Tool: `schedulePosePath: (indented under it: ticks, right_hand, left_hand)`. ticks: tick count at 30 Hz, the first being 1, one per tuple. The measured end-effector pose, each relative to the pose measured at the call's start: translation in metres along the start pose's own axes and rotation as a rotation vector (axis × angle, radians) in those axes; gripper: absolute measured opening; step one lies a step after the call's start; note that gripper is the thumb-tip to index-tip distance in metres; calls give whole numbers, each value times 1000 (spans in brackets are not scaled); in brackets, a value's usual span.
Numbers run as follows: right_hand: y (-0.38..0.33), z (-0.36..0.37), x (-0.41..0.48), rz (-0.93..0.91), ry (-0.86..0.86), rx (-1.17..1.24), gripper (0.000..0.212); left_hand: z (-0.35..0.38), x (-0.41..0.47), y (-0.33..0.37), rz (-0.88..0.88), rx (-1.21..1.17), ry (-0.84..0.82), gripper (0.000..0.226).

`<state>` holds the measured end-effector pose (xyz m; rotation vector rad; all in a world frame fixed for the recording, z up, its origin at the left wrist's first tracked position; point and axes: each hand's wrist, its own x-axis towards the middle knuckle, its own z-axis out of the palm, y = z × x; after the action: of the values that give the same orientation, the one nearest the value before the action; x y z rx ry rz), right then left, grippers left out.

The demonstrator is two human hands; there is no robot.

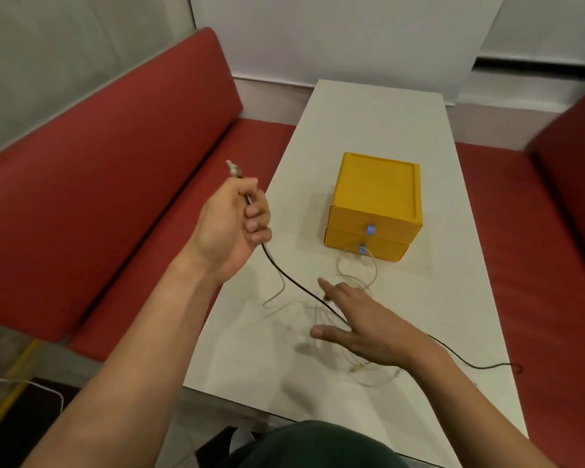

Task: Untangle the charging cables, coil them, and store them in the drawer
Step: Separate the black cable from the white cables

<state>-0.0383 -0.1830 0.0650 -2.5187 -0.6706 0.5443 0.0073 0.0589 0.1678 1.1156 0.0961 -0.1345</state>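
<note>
Left hand (232, 221): raised above the left edge of the white table (419, 315), fingers curled tight round a black cable (294, 283) near its plug end, which sticks up past the fist. Right hand (362, 324): fingers spread, palm down over a loose tangle of white cables (355, 271) on the table, gripping nothing; the black cable runs under it to the right. Yellow drawer box (375, 204): just beyond the tangle, both drawers closed.
</note>
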Motion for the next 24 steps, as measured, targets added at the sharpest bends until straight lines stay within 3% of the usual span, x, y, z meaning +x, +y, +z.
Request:
schedulePosePath:
  ticks: [3,7,10,15,20,24]
  right_hand:
    - [-20,-21,-2,-6,215,346,91]
    - [-65,-53,7,-137,505,675,66]
    - [-87,-69,19,-165,667,826,43]
    - [-88,-81,30,-82,773,961,9]
    - [-87,-89,30,-83,782,956,22]
    - [-88,-91,33,-56,891,846,19]
  left_hand:
    - [4,-3,-13,-17,93,-91,8]
    - [18,-7,-27,57,263,-94,26]
    - [27,-12,-32,127,335,-95,26]
    - [31,-19,-33,188,434,-148,25]
    - [31,-24,-34,187,494,-144,28]
    - [30,-24,-33,289,725,-142,25]
